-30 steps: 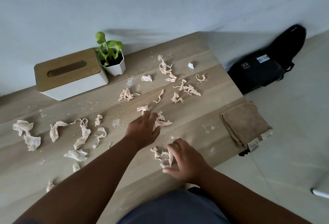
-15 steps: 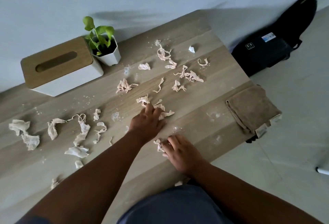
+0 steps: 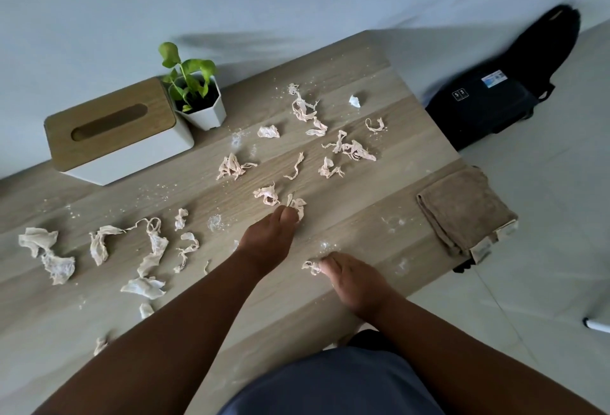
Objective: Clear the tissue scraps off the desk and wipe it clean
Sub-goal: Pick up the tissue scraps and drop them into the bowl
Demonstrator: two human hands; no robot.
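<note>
- desk (image 3: 379, 216): wood top, scraps all over it, plus fine white dust and crumbs
- tissue box (image 3: 115, 130): one, back left, touching the plant pot (image 3: 204, 107), one
- bag (image 3: 495, 97): one, black, on the floor off the far right corner
- cloth (image 3: 462, 213): one, brown, folded, at the right edge and overhanging it; soft, likely the wipe for the second step, not yet touched
- left hand (image 3: 267, 239): mid desk, fingers bunched together and pinching a pink scrap (image 3: 297, 205); second pink scrap (image 3: 267, 195) just beside the fingertips
- right hand (image 3: 356, 282): near front edge, fingers curled and pinching a small scrap (image 3: 312, 266)
- scraps: roughly 20 to 25 visible; exact count unclear since some tangle together. About ten pinkish ones in the far right cluster (image 3: 350, 150), about ten paler ones at left (image 3: 148, 249), one white wad (image 3: 355, 101) at the back
- handling, my read: near weightless, limp, tear easily, won't slide well. Pinch each at its thickest twist or rake several into a pile and grab the bunch; crumbs are too fine to pinch, leave those for the cloth
- progress: early, most scraps remain on the desk
</note>
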